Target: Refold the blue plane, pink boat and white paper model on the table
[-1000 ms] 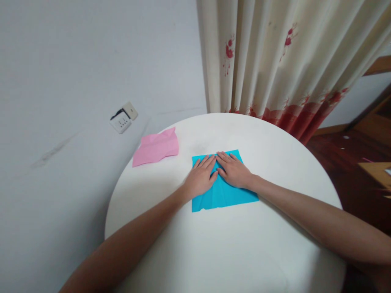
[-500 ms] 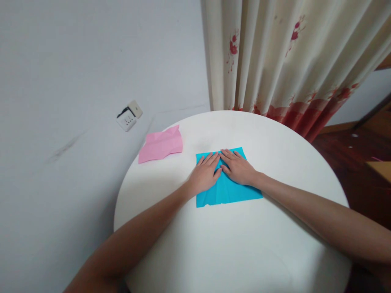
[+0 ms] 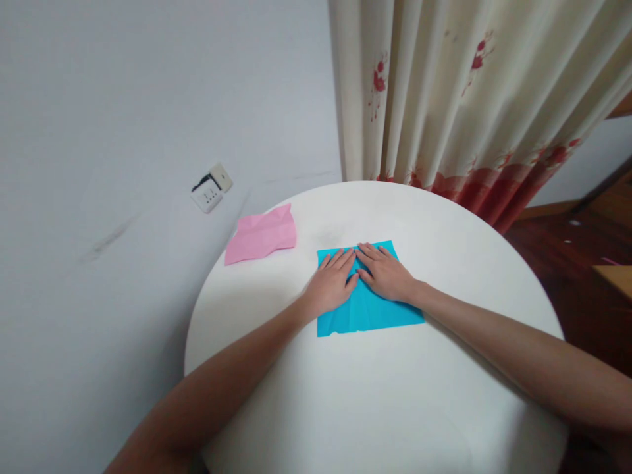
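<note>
A creased blue sheet of paper [image 3: 372, 315] lies flat on a round white table [image 3: 375, 401]. My left hand [image 3: 332, 282] rests palm down on its left part, fingers stretched toward the far edge. Beside it, my right hand [image 3: 384, 271] is also flat on the sheet, with its fingers extended. The fingertips of both hands come close together near the far edge, and the thumbs point at each other. Neither hand grasps anything. Part of the sheet is hidden under the palms.
A crumpled pink sheet [image 3: 261, 234] lies at the table's far left edge. Beyond it is a pale wall with a socket [image 3: 206, 195]. A cream curtain with red flowers [image 3: 444, 99] hangs behind the table. At the right, a wooden corner [image 3: 617, 280] shows above the dark floor.
Both hands and the blue sheet keep their places on the table. The whole view has shifted very slightly with the head.
</note>
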Action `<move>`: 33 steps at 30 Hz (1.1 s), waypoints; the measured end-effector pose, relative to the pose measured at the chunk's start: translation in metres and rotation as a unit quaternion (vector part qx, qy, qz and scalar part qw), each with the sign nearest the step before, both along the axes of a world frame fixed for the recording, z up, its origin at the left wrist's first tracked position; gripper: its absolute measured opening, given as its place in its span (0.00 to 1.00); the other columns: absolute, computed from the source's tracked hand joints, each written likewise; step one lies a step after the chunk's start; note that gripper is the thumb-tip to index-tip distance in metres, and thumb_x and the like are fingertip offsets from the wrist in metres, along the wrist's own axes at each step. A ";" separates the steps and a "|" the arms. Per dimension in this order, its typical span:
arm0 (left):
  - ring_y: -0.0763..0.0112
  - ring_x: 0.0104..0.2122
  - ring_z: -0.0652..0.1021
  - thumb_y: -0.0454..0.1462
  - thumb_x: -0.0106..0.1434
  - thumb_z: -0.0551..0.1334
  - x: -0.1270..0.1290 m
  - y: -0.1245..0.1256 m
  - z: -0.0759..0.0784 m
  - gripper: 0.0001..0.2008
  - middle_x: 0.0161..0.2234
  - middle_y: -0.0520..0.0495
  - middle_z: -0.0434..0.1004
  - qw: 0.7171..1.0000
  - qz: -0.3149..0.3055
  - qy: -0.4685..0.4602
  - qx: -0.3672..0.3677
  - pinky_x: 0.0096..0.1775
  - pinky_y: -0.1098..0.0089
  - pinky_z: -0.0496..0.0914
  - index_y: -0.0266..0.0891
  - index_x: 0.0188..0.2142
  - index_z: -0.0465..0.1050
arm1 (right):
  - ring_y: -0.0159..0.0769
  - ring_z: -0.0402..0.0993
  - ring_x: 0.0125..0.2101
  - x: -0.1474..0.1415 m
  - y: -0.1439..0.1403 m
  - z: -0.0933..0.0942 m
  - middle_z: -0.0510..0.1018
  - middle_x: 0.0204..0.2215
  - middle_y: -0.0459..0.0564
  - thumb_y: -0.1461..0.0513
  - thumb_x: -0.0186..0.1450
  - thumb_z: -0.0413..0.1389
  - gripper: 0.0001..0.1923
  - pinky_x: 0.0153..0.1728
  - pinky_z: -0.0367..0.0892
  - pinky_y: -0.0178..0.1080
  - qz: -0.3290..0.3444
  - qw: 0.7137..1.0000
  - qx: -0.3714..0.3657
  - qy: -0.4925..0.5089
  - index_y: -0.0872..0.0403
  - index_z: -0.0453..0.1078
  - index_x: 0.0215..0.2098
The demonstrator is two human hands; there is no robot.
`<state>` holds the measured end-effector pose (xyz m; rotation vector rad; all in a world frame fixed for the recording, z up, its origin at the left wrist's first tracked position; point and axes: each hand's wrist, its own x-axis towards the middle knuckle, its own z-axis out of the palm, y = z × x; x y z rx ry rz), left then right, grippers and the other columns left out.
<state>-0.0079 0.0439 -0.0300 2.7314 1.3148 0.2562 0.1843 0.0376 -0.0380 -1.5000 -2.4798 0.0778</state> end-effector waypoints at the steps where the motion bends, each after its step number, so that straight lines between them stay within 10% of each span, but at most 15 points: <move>1: 0.60 0.70 0.51 0.46 0.73 0.46 0.000 0.000 0.000 0.30 0.70 0.44 0.50 1.000 0.001 0.001 0.000 0.67 0.53 0.48 0.37 0.69 0.50 | 0.48 0.48 0.69 0.000 0.000 0.000 0.53 0.69 0.60 0.53 0.73 0.42 0.31 0.67 0.47 0.53 -0.001 1.000 0.000 0.000 0.61 0.54 0.69; 33: 0.58 0.70 0.51 0.46 0.73 0.46 -0.001 -0.001 0.000 0.29 0.70 0.44 0.50 1.000 0.011 0.009 0.010 0.67 0.52 0.47 0.37 0.69 0.51 | 0.50 0.45 0.69 0.001 -0.003 0.003 0.53 0.69 0.62 0.58 0.73 0.40 0.29 0.67 0.45 0.54 -0.032 0.998 0.043 -0.014 0.66 0.54 0.68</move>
